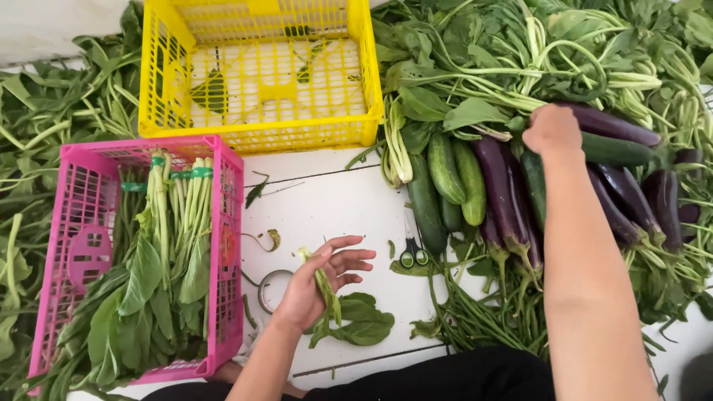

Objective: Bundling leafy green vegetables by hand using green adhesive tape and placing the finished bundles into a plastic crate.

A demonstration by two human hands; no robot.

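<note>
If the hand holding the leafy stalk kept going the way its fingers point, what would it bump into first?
Probably the small scissors lying on the white floor, just past the left hand's fingertips. Behind them lie the cucumbers. Height above the floor is unclear, so it might pass over.

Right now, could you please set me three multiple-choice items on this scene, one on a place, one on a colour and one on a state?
1. Where do the scissors lie?
A. In the pink crate
B. On the white floor beside the cucumbers
C. In the yellow crate

2. What colour is the crate holding the tied greens?
A. Pink
B. Blue
C. Yellow

3. What is the left hand doing?
A. Resting flat on the floor
B. Gripping the scissors
C. Holding a leafy stalk, fingers loosely open

Answers: 1 B, they sit on the floor by the cucumbers. 2 A, the bundles fill the pink crate. 3 C, the left hand cradles the leafy stalk; the right hand is on the eggplants.
</note>
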